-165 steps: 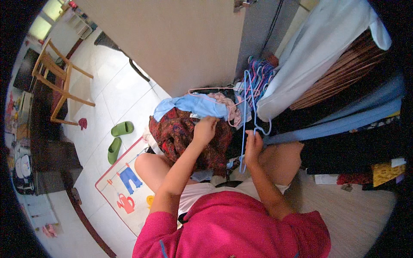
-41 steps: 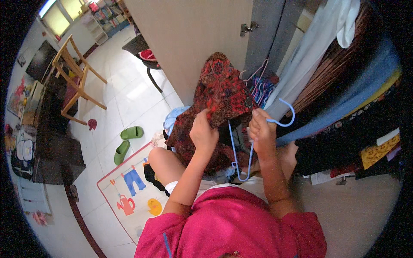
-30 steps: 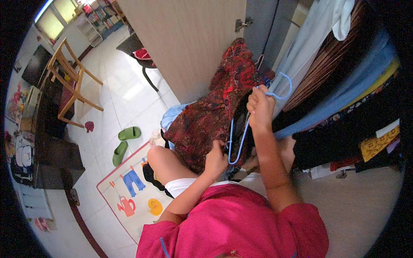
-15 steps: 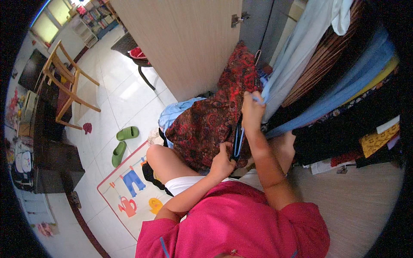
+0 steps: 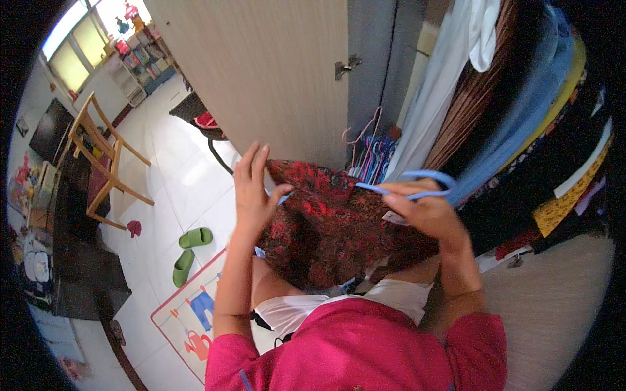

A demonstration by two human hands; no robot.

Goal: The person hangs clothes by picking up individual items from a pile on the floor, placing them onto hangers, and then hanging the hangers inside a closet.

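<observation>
Raising our left hand (image 5: pixel 255 195) at about ten o'clock of the garment, we held the forearm nearly upright, fingers spread and pointing to twelve, the thumb hooked to three o'clock and pinching the upper left edge of the red patterned cloth (image 5: pixel 329 228). That cloth stretched between both hands, its long axis running from nine to three o'clock, the bulk sagging toward six over our lap. Through its top edge ran a blue plastic hanger (image 5: pixel 417 186), lying almost level, its hook curving toward two o'clock. Our right hand (image 5: pixel 427 212) sat at three o'clock of the cloth, wrist bent, fingers curled tight around the hanger's neck with the cloth bunched beneath. At twelve o'clock of the hands stood a wooden wardrobe door (image 5: pixel 261 72); at one o'clock hung a bundle of coloured hangers (image 5: pixel 372 156) and clothes (image 5: pixel 521 111).
</observation>
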